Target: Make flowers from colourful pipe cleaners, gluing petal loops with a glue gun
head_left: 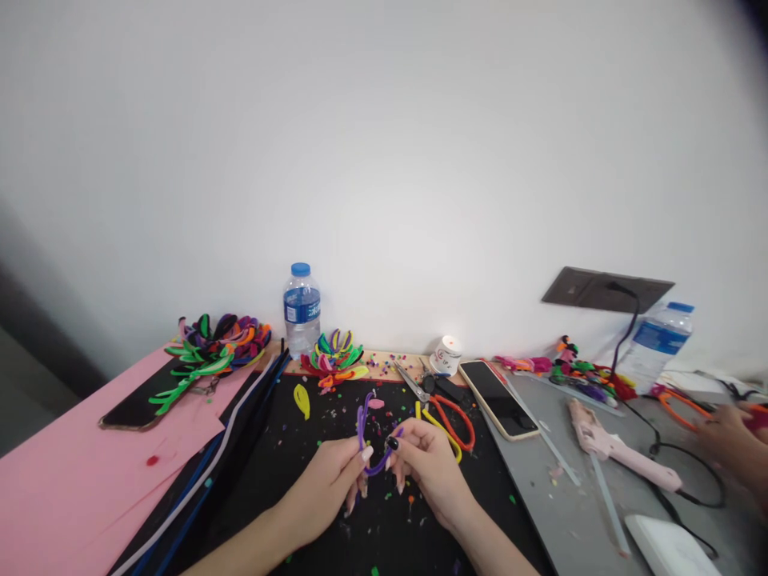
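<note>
A purple pipe cleaner (378, 467), bent into a U-shaped curve, is held up between my two hands over a black mat (462, 528). My left hand (330, 488) pinches its left side between thumb and fingers. On the right side, my right hand (429, 464) grips it with thumb and forefinger. Just beyond the fingers lies a small pink loop (376, 403). Orange-handled scissors (444, 412) and a bent yellow pipe cleaner (447, 438) rest right behind my right hand. A yellow loop (302, 402) lies farther left on the mat.
Pipe-cleaner flowers (333, 360) and a water bottle (302, 312) stand at the back. A phone (499, 400), a paper cup (446, 356) and a pink glue gun (624, 456) are to the right. Another person's hand (729, 440) is at the far right. Coloured scraps litter the mat.
</note>
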Available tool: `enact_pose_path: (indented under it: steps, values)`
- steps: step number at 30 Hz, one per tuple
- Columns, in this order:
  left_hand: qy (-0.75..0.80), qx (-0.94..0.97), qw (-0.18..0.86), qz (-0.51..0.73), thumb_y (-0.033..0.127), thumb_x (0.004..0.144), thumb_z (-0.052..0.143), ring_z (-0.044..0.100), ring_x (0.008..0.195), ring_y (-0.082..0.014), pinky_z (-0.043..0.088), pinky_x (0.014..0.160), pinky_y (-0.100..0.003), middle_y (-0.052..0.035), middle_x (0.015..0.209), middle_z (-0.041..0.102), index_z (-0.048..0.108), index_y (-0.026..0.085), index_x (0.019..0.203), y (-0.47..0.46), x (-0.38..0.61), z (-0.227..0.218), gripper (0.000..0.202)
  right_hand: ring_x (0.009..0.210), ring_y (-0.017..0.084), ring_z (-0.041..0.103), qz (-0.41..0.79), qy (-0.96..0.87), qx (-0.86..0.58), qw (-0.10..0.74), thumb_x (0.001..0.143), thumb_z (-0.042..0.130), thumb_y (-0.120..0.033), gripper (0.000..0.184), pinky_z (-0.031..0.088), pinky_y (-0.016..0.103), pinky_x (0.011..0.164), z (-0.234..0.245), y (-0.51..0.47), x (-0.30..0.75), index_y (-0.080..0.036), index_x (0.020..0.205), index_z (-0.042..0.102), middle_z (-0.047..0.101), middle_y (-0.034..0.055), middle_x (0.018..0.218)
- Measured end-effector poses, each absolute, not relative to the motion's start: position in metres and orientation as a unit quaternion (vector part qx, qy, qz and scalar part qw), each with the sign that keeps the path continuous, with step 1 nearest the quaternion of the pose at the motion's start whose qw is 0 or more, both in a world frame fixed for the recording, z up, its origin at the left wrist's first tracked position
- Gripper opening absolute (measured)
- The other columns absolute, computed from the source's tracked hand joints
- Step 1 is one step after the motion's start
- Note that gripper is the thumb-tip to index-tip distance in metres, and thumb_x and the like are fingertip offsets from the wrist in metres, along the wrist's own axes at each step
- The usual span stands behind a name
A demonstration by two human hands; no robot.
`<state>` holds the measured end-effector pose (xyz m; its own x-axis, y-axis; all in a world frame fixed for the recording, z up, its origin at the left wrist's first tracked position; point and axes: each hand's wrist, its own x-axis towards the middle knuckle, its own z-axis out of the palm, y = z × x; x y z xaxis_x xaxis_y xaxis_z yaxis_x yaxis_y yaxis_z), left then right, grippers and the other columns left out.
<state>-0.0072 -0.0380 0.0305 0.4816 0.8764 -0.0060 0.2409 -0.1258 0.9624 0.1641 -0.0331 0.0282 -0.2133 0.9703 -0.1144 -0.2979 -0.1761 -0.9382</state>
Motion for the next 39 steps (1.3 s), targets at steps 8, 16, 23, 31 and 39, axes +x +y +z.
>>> enact_pose_path:
  steps: [8,16,23,31,39]
  values:
    - [0.382,0.770,0.470,0.200,0.039,0.093,0.024,0.048,0.052,-0.0112,0.037,0.052,-0.020,0.0028,0.058,0.050,0.054,0.018,0.074,-0.046,-0.009,0.041,0.041,0.028,0.009,0.048,0.656,-0.450,-0.412,0.445,0.065,0.070,-0.034,0.028,0.037,0.016,0.027,0.029,-0.035,0.161,-0.015,0.066,0.050,0.062,-0.0001,0.046]
    - [0.374,0.799,0.429,0.195,0.030,0.092,0.028,0.052,0.060,-0.0147,0.038,0.060,-0.023,0.0002,0.067,0.061,0.060,0.021,0.077,-0.047,-0.009,0.053,0.037,0.028,0.009,0.049,0.673,-0.438,-0.431,0.413,0.064,0.070,-0.037,0.032,0.039,0.017,0.028,0.030,-0.037,0.159,-0.016,0.070,0.048,0.061,-0.0013,0.045]
    - [0.370,0.793,0.430,0.224,0.032,0.088,0.036,0.057,0.061,-0.0191,0.039,0.060,-0.026,-0.0030,0.068,0.066,0.063,0.024,0.073,-0.049,-0.013,0.049,0.033,0.028,0.010,0.050,0.662,-0.451,-0.449,0.396,0.067,0.066,-0.042,0.033,0.037,0.016,0.027,0.032,-0.037,0.159,-0.017,0.069,0.045,0.059,-0.0020,0.044]
    - [0.395,0.827,0.343,0.206,0.029,0.091,0.031,0.053,0.057,-0.0170,0.033,0.056,-0.025,-0.0015,0.064,0.061,0.055,0.022,0.069,-0.048,-0.011,0.041,0.033,0.025,0.006,0.042,0.607,-0.511,-0.450,0.411,0.077,0.058,-0.039,0.029,0.027,0.014,0.026,0.030,-0.035,0.165,-0.018,0.065,0.044,0.056,-0.0046,0.042]
    - [0.410,0.851,0.278,0.175,0.036,0.086,0.047,0.055,0.062,-0.0169,0.029,0.054,-0.023,0.0012,0.071,0.061,0.048,0.022,0.081,-0.042,-0.014,0.049,0.016,0.027,0.004,0.036,0.603,-0.450,-0.444,0.487,0.079,0.057,-0.043,0.033,0.021,0.015,0.027,0.030,-0.035,0.166,-0.019,0.064,0.041,0.054,-0.0047,0.044]
